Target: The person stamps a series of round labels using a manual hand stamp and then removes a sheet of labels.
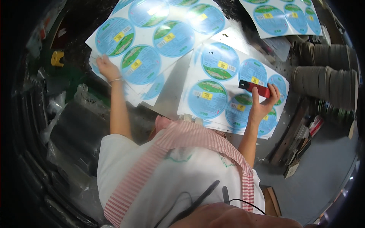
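Observation:
My right hand point(264, 99) grips a red and black hand tool point(258, 87), perhaps a stapler or cutter; its exact kind is unclear. It is over the right stack of printed sheets point(184, 94), which bear round blue and green labels with yellow patches. At the near left edge of the larger left stack of similar sheets point(114, 67), my left hand point(107, 69) has its fingers curled against the paper. Slight blur hides whether a sheet is pinched in it. A strip of grey metal surface point(172, 85) shows between the two stacks.
Another sheet of labels point(281, 21) lies at the far right. Piles of round grey discs point(325, 85) line the right side, with loose tools and bars point(296, 139) nearer me. A black plastic-wrapped bundle point(79, 136) sits at left, and a yellow object point(57, 58) lies beyond it.

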Available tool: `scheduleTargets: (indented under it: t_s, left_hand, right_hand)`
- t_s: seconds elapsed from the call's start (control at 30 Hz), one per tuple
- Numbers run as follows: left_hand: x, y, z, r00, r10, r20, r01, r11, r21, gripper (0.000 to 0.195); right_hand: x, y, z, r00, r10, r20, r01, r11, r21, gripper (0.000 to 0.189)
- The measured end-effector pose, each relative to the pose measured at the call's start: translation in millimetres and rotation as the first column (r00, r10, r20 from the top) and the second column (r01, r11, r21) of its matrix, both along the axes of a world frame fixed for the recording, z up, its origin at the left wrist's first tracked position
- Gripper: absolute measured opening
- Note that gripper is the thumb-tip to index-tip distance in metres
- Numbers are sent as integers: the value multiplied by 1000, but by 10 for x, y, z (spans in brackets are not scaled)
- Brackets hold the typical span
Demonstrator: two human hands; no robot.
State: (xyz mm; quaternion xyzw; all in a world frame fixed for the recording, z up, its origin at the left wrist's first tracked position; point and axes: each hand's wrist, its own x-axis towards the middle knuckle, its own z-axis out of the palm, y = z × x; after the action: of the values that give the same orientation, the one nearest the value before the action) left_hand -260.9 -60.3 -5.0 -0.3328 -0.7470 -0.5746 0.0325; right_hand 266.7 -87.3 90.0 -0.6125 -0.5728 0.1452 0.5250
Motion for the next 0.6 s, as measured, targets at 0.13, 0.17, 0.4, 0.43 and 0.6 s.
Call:
scheduleTargets:
  t_s: [0.13, 0.17, 0.4, 0.43, 0.6]
  left_hand:
    - [102, -29, 101, 995, -10, 103, 2, 997, 71, 26]
    - [99, -48, 137, 990, -24, 139, 15, 998, 61, 31]
    - [76, -88, 260, 992, 23, 125, -29, 998, 49, 32]
    - [62, -91, 243, 991, 20, 131, -34, 994, 103, 32]
    - [-27, -116, 195, 992, 41, 123, -55, 992, 110, 28]
  right_hand:
    - [-69, 7, 1, 999, 2, -46, -2, 1000, -17, 51]
    - [-76, 13, -11, 999, 4, -45, -4, 1000, -20, 50]
    - [-161, 6, -32, 998, 28, -56, -30, 998, -47, 52]
    - [-166, 4, -39, 998, 28, -51, -31, 998, -62, 53]
    - [-157, 24, -114, 998, 56, -43, -58, 997, -44, 49]
